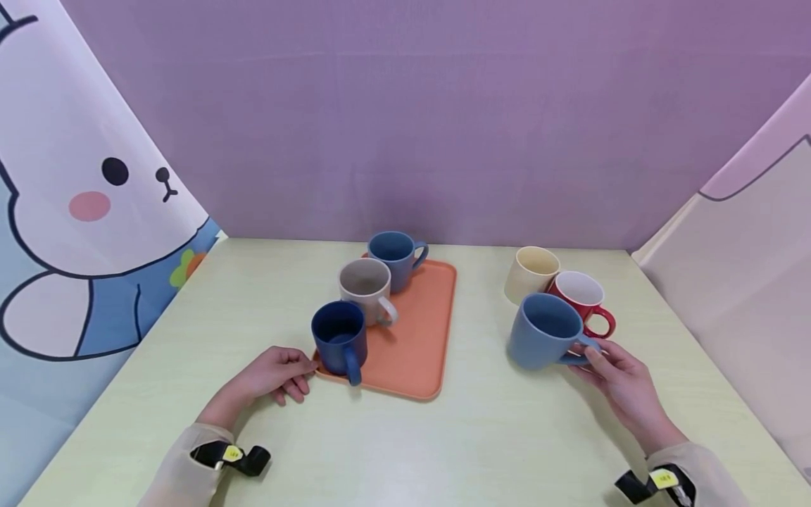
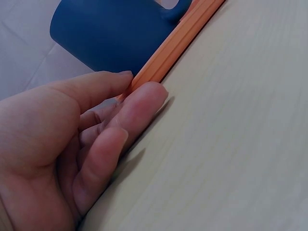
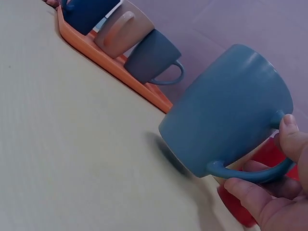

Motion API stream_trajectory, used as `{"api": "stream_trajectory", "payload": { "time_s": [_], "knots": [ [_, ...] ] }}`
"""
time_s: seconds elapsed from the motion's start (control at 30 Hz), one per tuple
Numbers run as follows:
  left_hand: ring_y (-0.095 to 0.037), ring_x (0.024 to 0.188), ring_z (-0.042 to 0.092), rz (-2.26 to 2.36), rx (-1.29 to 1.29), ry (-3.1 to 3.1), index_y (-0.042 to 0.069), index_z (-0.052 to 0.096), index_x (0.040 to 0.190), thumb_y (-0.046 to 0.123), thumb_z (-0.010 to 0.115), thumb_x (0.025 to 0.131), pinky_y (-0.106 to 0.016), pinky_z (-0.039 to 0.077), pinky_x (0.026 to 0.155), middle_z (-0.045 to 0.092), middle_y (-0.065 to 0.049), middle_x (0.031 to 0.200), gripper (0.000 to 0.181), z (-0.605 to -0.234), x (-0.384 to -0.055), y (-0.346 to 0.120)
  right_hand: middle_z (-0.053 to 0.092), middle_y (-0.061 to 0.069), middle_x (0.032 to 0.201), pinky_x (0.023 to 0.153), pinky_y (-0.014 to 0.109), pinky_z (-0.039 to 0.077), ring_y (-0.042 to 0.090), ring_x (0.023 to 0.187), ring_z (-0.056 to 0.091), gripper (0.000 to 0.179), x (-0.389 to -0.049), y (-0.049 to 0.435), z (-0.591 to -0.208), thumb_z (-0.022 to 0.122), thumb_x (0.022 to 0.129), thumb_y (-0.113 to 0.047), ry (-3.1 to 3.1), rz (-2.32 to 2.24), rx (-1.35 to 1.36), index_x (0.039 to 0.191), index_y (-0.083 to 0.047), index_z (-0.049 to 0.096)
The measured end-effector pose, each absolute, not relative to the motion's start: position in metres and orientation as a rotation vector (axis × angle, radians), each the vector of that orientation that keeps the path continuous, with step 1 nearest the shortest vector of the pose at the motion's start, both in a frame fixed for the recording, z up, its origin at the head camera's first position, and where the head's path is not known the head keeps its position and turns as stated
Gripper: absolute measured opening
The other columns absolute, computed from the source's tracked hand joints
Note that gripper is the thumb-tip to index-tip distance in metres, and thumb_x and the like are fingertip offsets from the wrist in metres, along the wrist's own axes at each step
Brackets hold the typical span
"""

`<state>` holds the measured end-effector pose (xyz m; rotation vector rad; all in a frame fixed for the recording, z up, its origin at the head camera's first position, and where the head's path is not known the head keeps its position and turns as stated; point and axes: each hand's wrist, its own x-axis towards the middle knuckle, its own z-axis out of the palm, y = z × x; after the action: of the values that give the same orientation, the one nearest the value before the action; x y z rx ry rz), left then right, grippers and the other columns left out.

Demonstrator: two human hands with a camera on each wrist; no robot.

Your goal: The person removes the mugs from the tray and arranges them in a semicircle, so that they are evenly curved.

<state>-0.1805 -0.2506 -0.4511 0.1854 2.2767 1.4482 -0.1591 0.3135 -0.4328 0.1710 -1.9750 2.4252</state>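
My right hand pinches the handle of a light blue mug. In the right wrist view this mug is held just off the table, its shadow lying apart below its base. At the near left corner of an orange tray, my left hand grips the rim between thumb and fingers, as the left wrist view shows at the tray edge. On the tray's left side stand a dark blue mug, a grey-white mug and another blue mug, all upright in a row.
Behind the held mug stand a red mug with a white inside and a cream cup. The pale table runs back to a purple backdrop. A printed cartoon cloth hangs on the left.
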Motion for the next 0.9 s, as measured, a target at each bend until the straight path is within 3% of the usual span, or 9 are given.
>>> {"api": "stream_trajectory", "payload": {
  "time_s": [0.47,0.9],
  "knots": [
    [-0.016,0.062,0.069,1.455,0.179,2.264,0.002,0.066,0.092,0.031,0.059,0.101,-0.026,0.050,0.047,0.070,-0.005,0.073,0.030,-0.452,-0.180,-0.254,0.073,-0.001,0.103,0.077,0.027,0.056,0.012,0.094,0.071,0.023,-0.146,0.335,-0.437,0.054,0.102,-0.005,-1.903,2.445,0.087,0.109,-0.013,0.074],
    [-0.016,0.062,0.069,1.450,0.177,2.265,0.001,0.066,0.092,0.030,0.059,0.101,-0.026,0.050,0.047,0.070,-0.006,0.074,0.031,-0.452,-0.181,-0.253,0.075,0.005,0.104,0.076,0.030,0.057,0.016,0.094,0.072,0.027,-0.138,0.350,-0.440,0.049,0.101,0.005,-1.706,2.488,0.185,0.108,-0.004,0.074]
  ]
}}
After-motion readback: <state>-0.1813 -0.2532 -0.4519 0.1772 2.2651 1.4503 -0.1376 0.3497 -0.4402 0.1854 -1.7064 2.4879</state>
